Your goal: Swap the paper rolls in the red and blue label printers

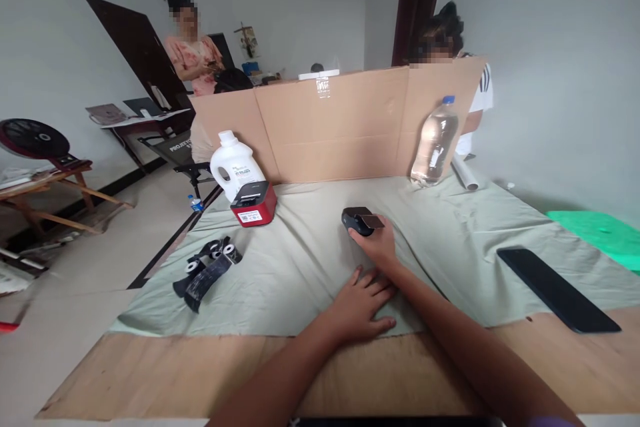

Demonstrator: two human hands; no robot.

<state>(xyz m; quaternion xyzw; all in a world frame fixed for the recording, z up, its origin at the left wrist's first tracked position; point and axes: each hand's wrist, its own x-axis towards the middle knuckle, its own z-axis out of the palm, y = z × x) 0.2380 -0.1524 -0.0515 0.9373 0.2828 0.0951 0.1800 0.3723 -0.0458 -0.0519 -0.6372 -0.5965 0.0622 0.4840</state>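
Note:
My right hand (379,245) is closed around a rounded black device (357,220) with a flat brown piece on its side; its exact kind does not show. The device rests on a pale green cloth (310,247) spread over the table. Just nearer to me, my left hand (364,307) lies flat on the same cloth, fingers spread, holding nothing. Its fingertips are close to my right wrist. Wrinkles run through the cloth around both hands.
A red and black box-shaped device (255,205) stands before a white jug (235,163). Black rolls (213,273) lie left. A cardboard panel (335,127) borders the back, beside a clear bottle (436,140). A long black slab (557,290) lies right. Two people are beyond the panel.

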